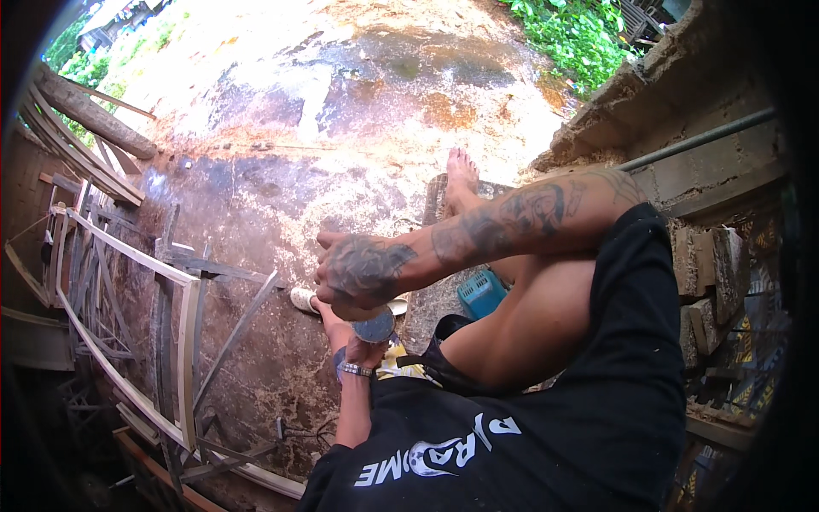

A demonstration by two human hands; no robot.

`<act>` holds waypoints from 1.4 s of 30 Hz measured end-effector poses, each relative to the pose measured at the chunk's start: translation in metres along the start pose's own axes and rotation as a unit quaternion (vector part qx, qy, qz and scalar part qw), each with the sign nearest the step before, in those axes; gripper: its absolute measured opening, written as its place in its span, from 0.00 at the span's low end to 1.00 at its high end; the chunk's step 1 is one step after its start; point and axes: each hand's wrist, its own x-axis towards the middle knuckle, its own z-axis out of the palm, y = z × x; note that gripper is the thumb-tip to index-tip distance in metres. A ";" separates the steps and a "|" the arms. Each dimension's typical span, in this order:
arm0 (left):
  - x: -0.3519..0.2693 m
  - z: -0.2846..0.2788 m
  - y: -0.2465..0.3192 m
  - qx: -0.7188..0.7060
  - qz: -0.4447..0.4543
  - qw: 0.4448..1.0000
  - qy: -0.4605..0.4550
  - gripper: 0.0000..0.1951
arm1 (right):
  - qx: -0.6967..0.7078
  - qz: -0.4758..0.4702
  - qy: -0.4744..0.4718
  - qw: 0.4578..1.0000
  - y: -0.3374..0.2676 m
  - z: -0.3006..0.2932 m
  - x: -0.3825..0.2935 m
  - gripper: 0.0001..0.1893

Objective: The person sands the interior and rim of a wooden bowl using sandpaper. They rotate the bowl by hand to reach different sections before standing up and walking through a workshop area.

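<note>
My left hand (366, 353), with a studded band on its wrist, holds a round grey-faced disc (374, 326). Just above it is my tattooed right hand (361, 269), knuckles up and fingers curled. A tan edge (358, 313) shows between the right hand and the disc; what it belongs to is unclear. The right palm is hidden, so its grip does not show. By my bent leg is a blue tool housing (483, 294) with vent slots, partly covered by the thigh.
Pale wooden frames (190, 358) and grey timber supports (238, 339) stand at left. Below my bare foot (462, 173) lies a worn board (435, 198). At right are a block wall (716, 96), a metal pipe (697, 141) and stacked wood pieces (704, 262).
</note>
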 end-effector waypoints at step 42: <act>0.005 -0.014 0.004 -0.080 -0.133 0.988 0.002 0.29 | 0.043 0.034 0.101 0.993 0.008 0.008 -0.006 0.04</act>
